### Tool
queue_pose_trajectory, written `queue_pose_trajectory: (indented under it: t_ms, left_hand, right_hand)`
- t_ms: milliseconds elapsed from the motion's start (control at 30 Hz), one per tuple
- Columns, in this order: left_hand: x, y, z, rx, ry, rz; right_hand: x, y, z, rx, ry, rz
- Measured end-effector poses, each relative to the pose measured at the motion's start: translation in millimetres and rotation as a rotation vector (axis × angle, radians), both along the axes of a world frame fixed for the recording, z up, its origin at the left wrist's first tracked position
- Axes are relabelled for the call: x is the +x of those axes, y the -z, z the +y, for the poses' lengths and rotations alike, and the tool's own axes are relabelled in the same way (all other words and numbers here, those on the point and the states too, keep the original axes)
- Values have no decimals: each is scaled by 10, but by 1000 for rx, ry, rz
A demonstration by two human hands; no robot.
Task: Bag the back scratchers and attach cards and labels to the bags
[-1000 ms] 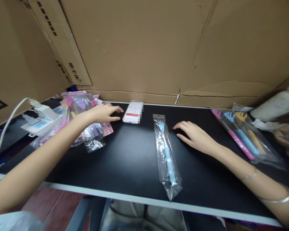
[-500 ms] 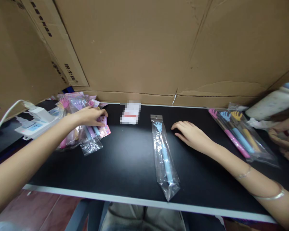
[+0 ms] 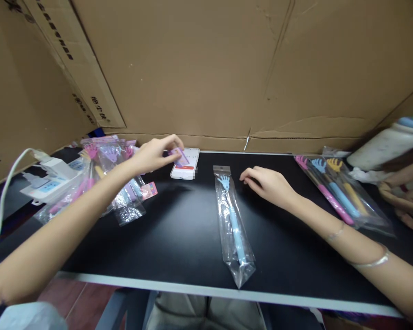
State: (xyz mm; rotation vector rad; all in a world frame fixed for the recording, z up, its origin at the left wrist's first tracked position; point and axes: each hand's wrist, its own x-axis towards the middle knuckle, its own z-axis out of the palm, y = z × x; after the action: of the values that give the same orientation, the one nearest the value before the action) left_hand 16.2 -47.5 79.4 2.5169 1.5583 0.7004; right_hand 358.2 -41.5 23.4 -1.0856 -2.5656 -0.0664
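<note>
Between the thumb and fingers of my left hand [image 3: 155, 153] is a small purple-pink card [image 3: 181, 158], raised over the table in front of a white phone [image 3: 192, 160]. A light-blue back scratcher [image 3: 236, 227] with a hand-shaped head lies lengthwise in a clear plastic bag at the middle of the table. My right hand [image 3: 270, 184] rests just right of that head, its fingers loosely bent with nothing in them. Beneath and beside my left forearm is a pile of bagged back scratchers [image 3: 124, 195], partly hidden, with a pink card [image 3: 149, 190] at its edge.
On the right lie pink, blue and yellow back scratchers [image 3: 337, 190] in clear plastic, near a pale bottle [image 3: 388, 144]. A white power strip [image 3: 51, 183] with a cable sits at left. Cardboard walls [image 3: 192, 68] stand behind the black table [image 3: 179, 238].
My left hand has moved right, away from the pile, and lifted a small card towards the phone. My right hand's fingers have curled a little more. The bagged blue back scratcher stays put.
</note>
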Motion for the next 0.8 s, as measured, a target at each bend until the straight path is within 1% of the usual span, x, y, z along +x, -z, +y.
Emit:
queue_pose_trajectory:
  t_ms: [100, 233, 300, 367, 467, 533, 633, 733, 800]
  left_hand:
    - [360, 96, 32, 19, 75, -24]
    - [780, 236, 126, 69, 144, -144]
    - [947, 300, 193, 77, 181, -239]
    - [1076, 358, 263, 72, 190, -311]
    - [1187, 435, 342, 43, 140, -342]
    - [1206, 484, 365, 33, 101, -295]
    - [1172, 573, 371, 82, 98, -70]
    - [1113, 666, 381, 120, 110, 175]
    - [1082, 705, 398, 84, 112, 248]
  right_hand:
    - [-136, -84, 43, -37, 5, 156]
    - [-349, -127, 157, -202, -75, 445]
    - [-437, -105, 226, -264, -99, 575]
    - [-492, -50, 294, -307, -94, 677]
    - [-495, 85, 390, -365, -72, 804]
    - [-445, 194, 451, -385, -47, 877]
    - [-332, 336, 532, -390, 28, 954]
    - [-243, 408, 577, -406, 90, 992]
    - [-224, 421, 583, -419, 103, 1005]
